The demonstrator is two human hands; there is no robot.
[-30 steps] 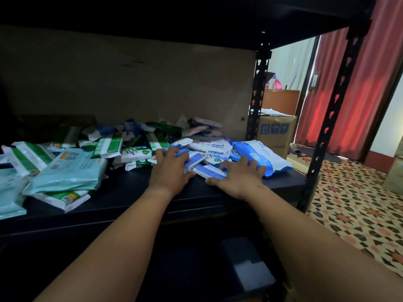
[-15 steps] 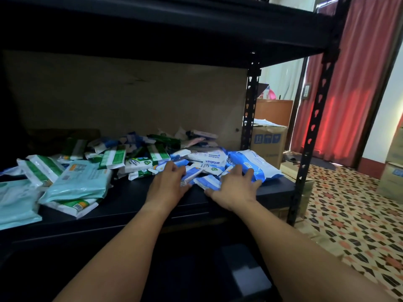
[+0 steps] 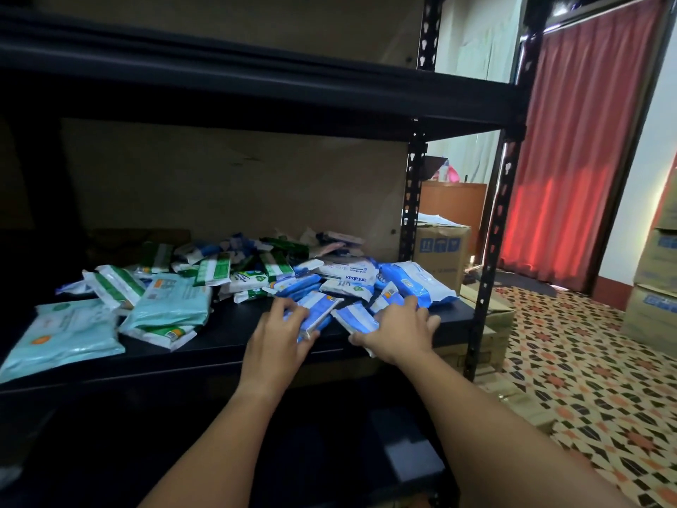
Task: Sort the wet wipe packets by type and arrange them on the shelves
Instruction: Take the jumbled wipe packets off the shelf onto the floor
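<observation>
Black metal shelf and uprights; tan-brown backing behind. Packets on it: pale teal pack and second teal pack at left with small orange marks, green-and-white packets mid-pile, blue-and-white packets by the hands, a large blue pack, and a white pack with blue lettering. Beyond: red curtain, brown cardboard box with blue symbols, floor tiles patterned in cream, orange-red and black stars and diamonds.

A red curtain hangs at right over patterned floor; cardboard boxes sit behind the rack.
</observation>
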